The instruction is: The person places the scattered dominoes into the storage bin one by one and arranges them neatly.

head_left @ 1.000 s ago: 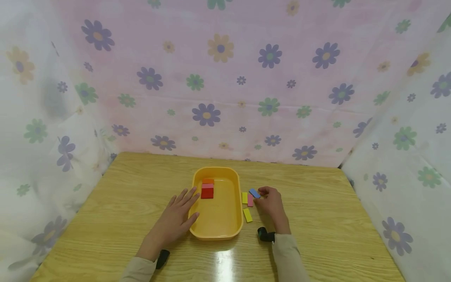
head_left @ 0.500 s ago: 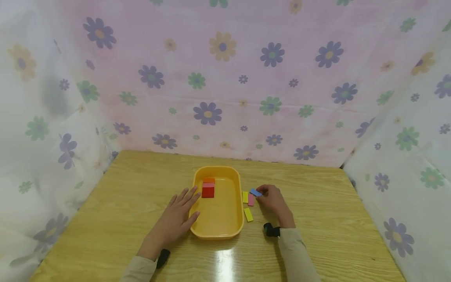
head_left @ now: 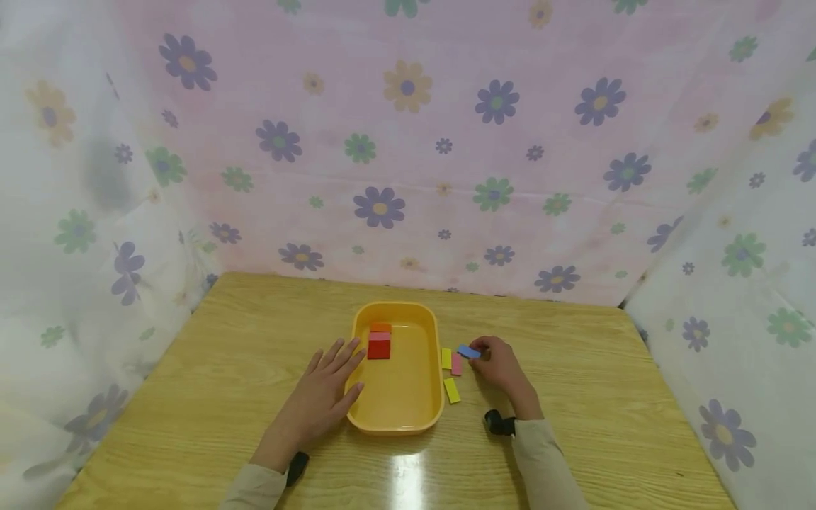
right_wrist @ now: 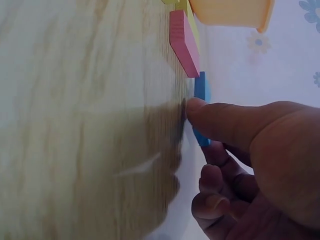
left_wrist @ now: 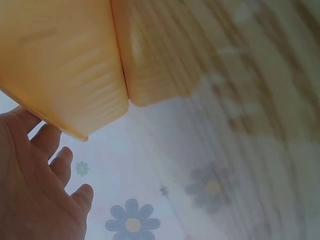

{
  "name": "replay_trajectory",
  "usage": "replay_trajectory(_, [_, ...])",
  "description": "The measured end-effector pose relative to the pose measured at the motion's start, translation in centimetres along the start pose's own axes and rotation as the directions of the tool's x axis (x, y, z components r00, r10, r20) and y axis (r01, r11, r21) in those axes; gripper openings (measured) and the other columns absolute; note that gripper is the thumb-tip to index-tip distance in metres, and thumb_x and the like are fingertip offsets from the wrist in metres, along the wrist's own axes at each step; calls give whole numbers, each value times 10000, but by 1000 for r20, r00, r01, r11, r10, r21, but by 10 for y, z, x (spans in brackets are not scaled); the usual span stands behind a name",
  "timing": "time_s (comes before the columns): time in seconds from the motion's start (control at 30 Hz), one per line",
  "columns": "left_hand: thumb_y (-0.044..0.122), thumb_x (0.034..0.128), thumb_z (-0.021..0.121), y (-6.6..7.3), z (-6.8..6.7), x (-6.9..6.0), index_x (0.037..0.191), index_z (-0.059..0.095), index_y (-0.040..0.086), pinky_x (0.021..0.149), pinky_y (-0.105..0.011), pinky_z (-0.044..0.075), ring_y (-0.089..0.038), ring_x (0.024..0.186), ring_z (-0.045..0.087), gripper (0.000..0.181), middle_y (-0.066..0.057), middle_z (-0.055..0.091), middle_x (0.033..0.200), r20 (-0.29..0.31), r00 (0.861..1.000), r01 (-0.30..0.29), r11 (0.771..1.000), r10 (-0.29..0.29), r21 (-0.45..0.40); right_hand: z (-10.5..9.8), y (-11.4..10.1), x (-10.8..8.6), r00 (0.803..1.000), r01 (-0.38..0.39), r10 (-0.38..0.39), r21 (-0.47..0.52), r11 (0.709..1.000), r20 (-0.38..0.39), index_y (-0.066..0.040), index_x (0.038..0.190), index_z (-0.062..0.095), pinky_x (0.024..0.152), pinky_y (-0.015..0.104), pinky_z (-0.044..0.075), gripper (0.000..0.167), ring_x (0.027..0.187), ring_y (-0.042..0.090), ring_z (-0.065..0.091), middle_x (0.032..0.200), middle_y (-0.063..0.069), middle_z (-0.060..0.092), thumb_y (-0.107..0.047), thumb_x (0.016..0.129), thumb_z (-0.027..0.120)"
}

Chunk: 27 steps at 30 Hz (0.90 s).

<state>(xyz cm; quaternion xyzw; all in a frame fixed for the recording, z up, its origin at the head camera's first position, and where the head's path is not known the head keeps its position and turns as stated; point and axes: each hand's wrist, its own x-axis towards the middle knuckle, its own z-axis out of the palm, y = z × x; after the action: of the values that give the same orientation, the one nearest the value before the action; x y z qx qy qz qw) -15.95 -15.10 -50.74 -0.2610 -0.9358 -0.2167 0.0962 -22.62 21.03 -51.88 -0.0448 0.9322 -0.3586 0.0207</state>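
My right hand [head_left: 502, 367] pinches a blue block [head_left: 467, 351], flat and oblong, at the right of the yellow tray [head_left: 408, 400]. In the right wrist view the thumb lies across the blue block [right_wrist: 200, 86], covering its middle. Close to it lie a pink block [head_left: 456, 364], a yellow block [head_left: 446, 358] touching the pink one, and a second yellow block [head_left: 452, 390] nearer me. My left hand [head_left: 319, 402] rests on the tray's left rim with spread, fairly straight fingers; the left wrist view shows fingers at the tray wall [left_wrist: 75, 65].
Inside the tray, at its far left, a red block [head_left: 379, 349], a pink block [head_left: 379, 336] and an orange block [head_left: 380, 328] form a row. The wooden table [head_left: 574, 439] meets flowered curtains [head_left: 440, 163] at the back and sides.
My right hand has shifted slightly right, its forearm swinging outward. The blue block has turned a little and moved slightly right with the fingers. My left hand stays on the tray.
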Motion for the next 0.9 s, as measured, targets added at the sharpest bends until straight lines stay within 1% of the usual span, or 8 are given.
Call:
replay_trajectory(0.13, [344,1041,560,1,-1,0,1549,441,92,1205,-653,204,-374,1532,266,580,-96,346,1644,20,1000,16,1000,-17,10,-2,0,-5,1000,3,-3,9,1000,-23,5,1128,692,776,379,476,223,886,241,558,1068,153,641,-41,914,729])
replay_trajectory(0.2, [344,1040,561,2,-2,-1,1546,445,91,1204,-652,205,-374,1531,269,578,-94,346,1644,20,1000,18,1000,-18,16,-3,-1,-7,999,17,-17,15,1000,-37,6,1129,694,754,361,464,229,858,231,543,1052,151,638,-39,909,734])
replay_trajectory(0.33, [341,1038,564,2,-1,0,1545,447,91,1200,-656,212,-376,1526,280,577,-94,343,1645,18,1000,12,999,-13,30,-3,-3,-11,996,39,-36,43,998,-78,9,1108,702,730,347,455,208,817,224,516,1019,150,634,-18,903,731])
replay_trajectory(0.53, [348,1041,552,1,-1,1,1541,455,92,1209,-645,206,-367,1531,272,570,-81,327,1654,17,1000,15,999,-15,44,6,-10,-17,989,55,-41,90,994,-146,15,1101,706,736,336,451,200,838,230,509,1018,159,632,-44,910,722])
replay_trajectory(0.67, [346,1042,547,0,0,2,1539,458,92,1214,-641,195,-365,1536,259,565,-85,324,1655,23,1000,17,999,-17,34,13,-16,-19,977,36,-7,136,990,-212,4,1095,718,708,301,442,225,816,213,502,1013,152,637,-111,907,761])
replay_trajectory(0.73, [341,1041,549,0,0,2,1534,465,88,1211,-646,200,-374,1532,266,561,-96,334,1650,23,1000,14,999,-15,30,16,-20,-21,970,20,24,174,984,-243,-2,1102,720,699,293,436,244,813,215,495,1017,151,638,-128,899,774])
replay_trajectory(0.83, [339,1041,549,0,1,1,1529,471,85,1202,-656,212,-388,1521,285,556,-107,348,1642,24,1000,7,999,-8,36,20,-28,-23,955,17,48,217,976,-294,14,1127,712,706,302,452,251,835,238,520,1039,179,646,-69,893,746])
replay_trajectory(0.9, [340,1041,548,0,2,0,1531,469,87,1203,-656,211,-388,1519,290,557,-105,349,1641,23,1000,9,999,-10,37,23,-34,-26,947,6,72,242,970,-314,16,1148,702,725,304,461,261,872,250,534,1060,182,645,-46,895,727])
